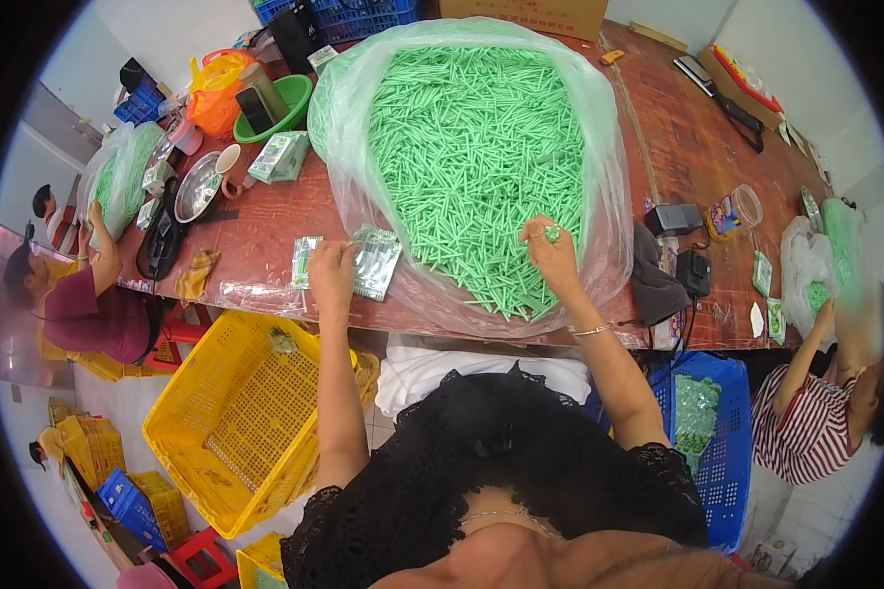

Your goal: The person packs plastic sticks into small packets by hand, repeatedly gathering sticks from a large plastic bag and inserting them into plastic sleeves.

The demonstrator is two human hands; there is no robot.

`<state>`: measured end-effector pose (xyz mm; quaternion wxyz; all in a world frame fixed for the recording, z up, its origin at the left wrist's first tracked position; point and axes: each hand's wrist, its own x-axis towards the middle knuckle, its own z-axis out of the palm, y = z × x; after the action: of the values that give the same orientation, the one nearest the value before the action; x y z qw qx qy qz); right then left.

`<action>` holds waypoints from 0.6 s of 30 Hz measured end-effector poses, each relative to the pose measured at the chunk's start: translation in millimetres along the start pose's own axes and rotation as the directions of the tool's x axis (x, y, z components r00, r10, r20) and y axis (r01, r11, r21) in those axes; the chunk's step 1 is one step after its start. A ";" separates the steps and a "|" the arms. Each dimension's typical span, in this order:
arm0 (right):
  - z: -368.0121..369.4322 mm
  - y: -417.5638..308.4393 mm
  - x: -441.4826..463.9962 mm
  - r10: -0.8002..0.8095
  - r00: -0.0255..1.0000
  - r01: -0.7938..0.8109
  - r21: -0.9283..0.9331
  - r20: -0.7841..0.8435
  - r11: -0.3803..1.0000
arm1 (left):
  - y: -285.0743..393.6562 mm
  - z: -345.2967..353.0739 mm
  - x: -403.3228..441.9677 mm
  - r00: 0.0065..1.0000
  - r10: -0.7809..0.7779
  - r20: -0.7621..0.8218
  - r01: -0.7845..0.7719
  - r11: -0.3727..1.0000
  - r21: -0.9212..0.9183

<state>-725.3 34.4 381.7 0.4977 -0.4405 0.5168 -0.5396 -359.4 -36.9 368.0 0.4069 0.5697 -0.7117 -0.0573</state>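
Observation:
A large clear plastic bag (354, 187) stands wide open on the table, filled with short thin green sticks (471, 137). At the bag's near right side, my right hand (552, 257) is closed around a small bunch of these sticks, their ends showing at the fingers. My left hand (332, 273) is to the left of the bag, fingers bent together over a silvery printed packet (303, 263). Another silver and green packet (375, 265) lies just right of that hand, beside the bag's edge. The left fingertips are partly hidden behind the hand.
A yellow crate (231, 417) is at my left below the reddish table (688, 157), and a blue crate (727, 442) holding a green bag is at my right. A green basin (290, 103) and metal plate (198, 187) stand left. One person works at each side.

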 end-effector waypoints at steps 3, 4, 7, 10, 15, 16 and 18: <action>-2.3 -9.1 -0.2 -0.021 0.997 0.012 0.116 0.072 0.993 | 33.0 -18.5 9.6 0.988 0.132 -0.079 -0.134 0.991 -0.026; 1.0 -19.1 -1.4 -0.053 0.997 0.050 0.051 0.061 0.997 | 50.5 -27.2 11.8 0.983 0.152 -0.107 -0.157 0.987 -0.042; 30.0 -43.7 6.9 -0.299 0.952 0.306 -0.144 0.069 0.941 | 92.6 -25.7 12.3 0.964 0.265 0.026 -0.254 0.944 -0.211; 48.9 -67.8 -2.5 -0.228 0.945 0.303 -0.360 0.236 0.882 | 139.5 -7.6 8.5 0.937 0.286 0.202 -0.193 0.904 -0.382; 27.2 -46.2 1.5 -0.199 0.914 0.346 -0.426 0.353 0.836 | 151.7 26.0 -1.9 0.877 0.128 0.464 0.200 0.780 -0.593; 24.2 -44.5 -2.4 -0.224 0.907 0.365 -0.399 0.357 0.841 | 151.2 31.2 -4.8 0.887 0.143 0.439 0.167 0.787 -0.593; 21.1 -40.0 -8.1 -0.186 0.931 0.305 -0.387 0.315 0.870 | 151.8 38.1 -8.3 0.903 0.178 0.390 0.096 0.803 -0.589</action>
<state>-706.8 38.7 423.5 0.3803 -0.6702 0.4901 -0.4074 -499.8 7.9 421.2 0.4002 0.3706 -0.7411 -0.3915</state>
